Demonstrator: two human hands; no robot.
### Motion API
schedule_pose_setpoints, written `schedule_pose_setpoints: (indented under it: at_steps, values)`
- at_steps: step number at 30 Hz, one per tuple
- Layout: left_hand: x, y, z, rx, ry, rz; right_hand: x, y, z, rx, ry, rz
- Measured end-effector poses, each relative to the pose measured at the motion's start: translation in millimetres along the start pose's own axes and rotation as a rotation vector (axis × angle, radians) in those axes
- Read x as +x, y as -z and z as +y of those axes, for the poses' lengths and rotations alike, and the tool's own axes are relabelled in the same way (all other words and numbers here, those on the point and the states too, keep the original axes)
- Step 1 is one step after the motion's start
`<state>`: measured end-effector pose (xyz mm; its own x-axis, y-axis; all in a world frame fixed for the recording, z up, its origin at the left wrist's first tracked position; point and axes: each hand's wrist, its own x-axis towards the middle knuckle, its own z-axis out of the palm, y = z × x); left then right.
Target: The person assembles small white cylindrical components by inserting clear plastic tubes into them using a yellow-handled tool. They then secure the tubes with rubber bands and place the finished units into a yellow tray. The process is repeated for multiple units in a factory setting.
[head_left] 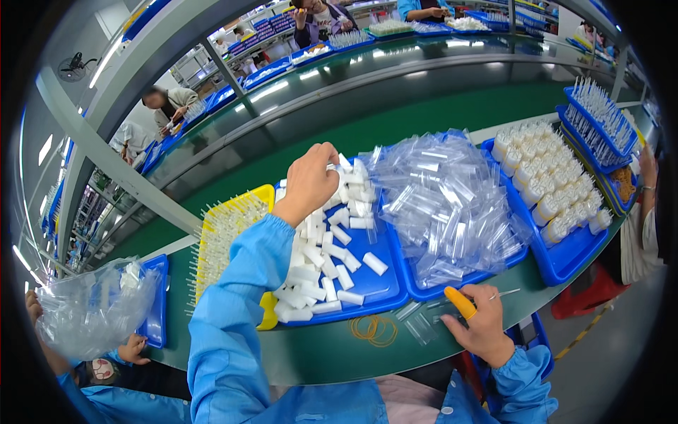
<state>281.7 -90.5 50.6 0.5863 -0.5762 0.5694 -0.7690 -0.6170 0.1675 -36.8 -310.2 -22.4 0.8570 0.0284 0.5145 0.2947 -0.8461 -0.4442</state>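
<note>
My left hand (313, 182) reaches over the far part of a blue tray (387, 284) heaped with small white cylinders (344, 235). Its fingers are curled closed among the white pieces; what sits between the fingertips is hidden. Near the front edge of the table, my right hand (484, 331) has an orange finger cot (460, 302) on one finger. A thin pale stick (507, 291) pokes out to the right from its closed fingers. Just left of this hand lie a few clear plastic sleeves (419, 326). Farther left are orange rubber bands (374, 331).
Clear sleeves (448, 205) fill the middle blue tray; bundled white-capped pieces (547, 177) stand in another at right. A yellow rack of thin sticks (229, 233) stands left. Someone beside me handles a clear bag (99, 311). Beyond runs a green conveyor belt (417, 106).
</note>
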Motion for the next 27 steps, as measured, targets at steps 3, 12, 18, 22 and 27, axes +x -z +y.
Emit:
schedule_pose_setpoints:
  at_steps: [3,12,18,22,27]
  values:
    - [30,-25,-12,-0.04,0.11,-0.107,1,1,-1,0.007,-0.007,-0.008]
    - [54,-69,-34,-0.79,0.329,-0.619,2,-2,-1,0.025,-0.047,-0.027]
    - [49,-48,-14,-0.677,0.269,-0.791,4,-1,-6,0.029,-0.078,-0.014]
    - [42,-38,-3,-0.669,0.325,-0.794,1,-4,-7,0.035,-0.079,0.008]
    - [23,-34,-1,-0.695,0.385,-0.753,2,-6,-9,0.005,-0.049,0.021]
